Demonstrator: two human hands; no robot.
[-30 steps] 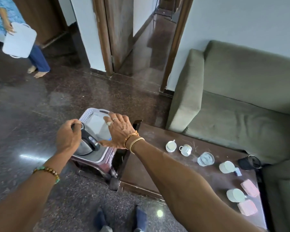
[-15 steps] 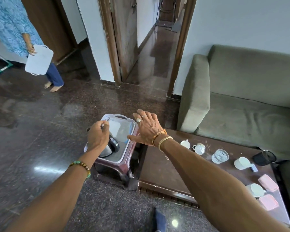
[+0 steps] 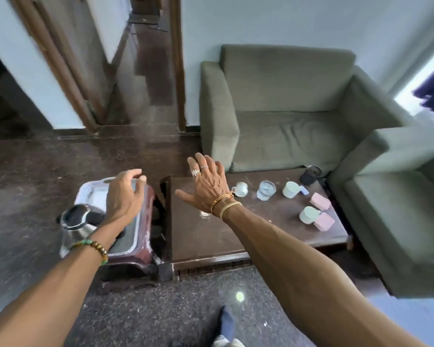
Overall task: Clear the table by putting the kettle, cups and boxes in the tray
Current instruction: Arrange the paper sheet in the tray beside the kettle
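The steel kettle (image 3: 74, 222) with a black lid stands in the near end of the white tray (image 3: 92, 194), which rests on a maroon stool. My left hand (image 3: 124, 196) hovers above the tray, fingers spread, holding nothing. My right hand (image 3: 207, 182) is open over the left part of the brown table (image 3: 211, 236). On the table's right side sit a small white cup (image 3: 241, 189), a glass (image 3: 266, 190), two more white cups (image 3: 291, 189) (image 3: 308, 214) and two pink boxes (image 3: 320, 201) (image 3: 324, 221). A small blue box (image 3: 303, 190) lies beside the far cup.
A dark cup (image 3: 310, 175) stands at the table's far right corner. Green sofas (image 3: 286, 108) border the table at the back and right. The maroon stool (image 3: 145, 246) abuts the table's left end. A doorway opens at the back left. My foot (image 3: 226, 326) is on the floor below.
My left hand has let go of the kettle and lifted off it. My right hand has swung right from the tray to above the table. The view turned right.
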